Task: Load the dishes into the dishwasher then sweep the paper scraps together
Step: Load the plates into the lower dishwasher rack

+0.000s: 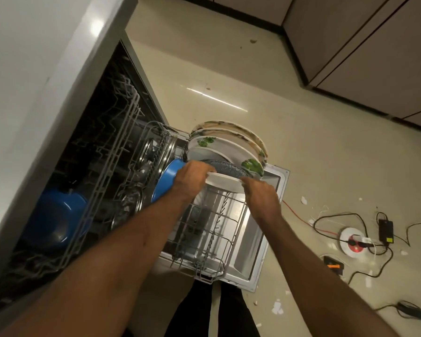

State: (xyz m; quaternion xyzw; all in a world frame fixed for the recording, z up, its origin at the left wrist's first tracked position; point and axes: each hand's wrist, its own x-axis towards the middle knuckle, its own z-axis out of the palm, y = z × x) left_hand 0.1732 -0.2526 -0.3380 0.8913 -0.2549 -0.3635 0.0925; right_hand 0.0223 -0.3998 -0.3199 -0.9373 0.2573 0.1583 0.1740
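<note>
A white plate point(225, 182) stands on edge over the pulled-out lower rack point(212, 242) of the open dishwasher. My left hand point(191, 180) grips its left rim and my right hand point(261, 197) grips its right rim. Just behind it stand a speckled grey plate point(225, 167) and several white plates with green leaf prints point(229, 144), upright in the rack. A blue bowl point(167, 178) sits left of my left hand. White paper scraps point(277, 307) lie scattered on the floor at the right.
The upper rack point(112, 152) is pulled out at the left, with another blue bowl point(56, 220) below it and steel lids point(148, 149) nearby. Cables, a black adapter point(385, 229) and a round white socket point(353, 242) lie on the floor at the right. Cabinets point(365, 49) line the far wall.
</note>
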